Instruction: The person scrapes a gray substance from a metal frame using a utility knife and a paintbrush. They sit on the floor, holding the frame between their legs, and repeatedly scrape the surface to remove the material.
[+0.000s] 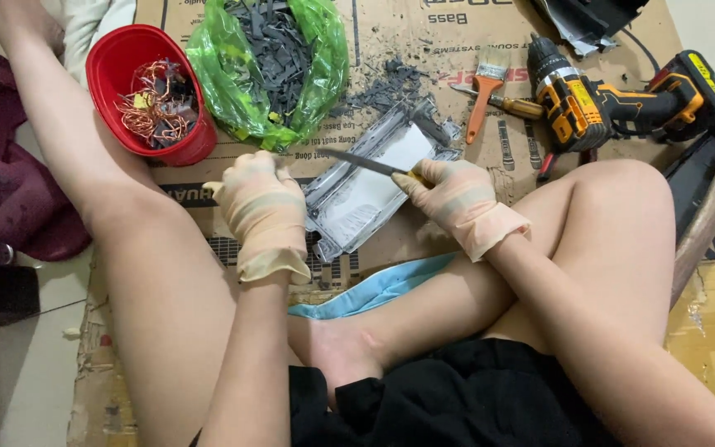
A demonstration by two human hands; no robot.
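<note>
At frame centre, a stiff, probably brittle grey plastic casing (366, 194) is steadied along its left edge by the gloved left hand (265, 211), fingers curled, while the gloved right hand (455, 199) is clamped on a flat metal blade (366, 163).

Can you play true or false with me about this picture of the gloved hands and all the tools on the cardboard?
1. The right hand holds a knife. True.
2. The bucket is blue. False: it is red, with copper wire inside.
3. The left hand rests on the grey panel. True.
4. The drill is in the left hand. False: it lies on the cardboard, untouched.
5. The green bag holds dark scraps. True.
6. The paintbrush is inside the bucket. False: it lies on the cardboard beside the drill.
</note>
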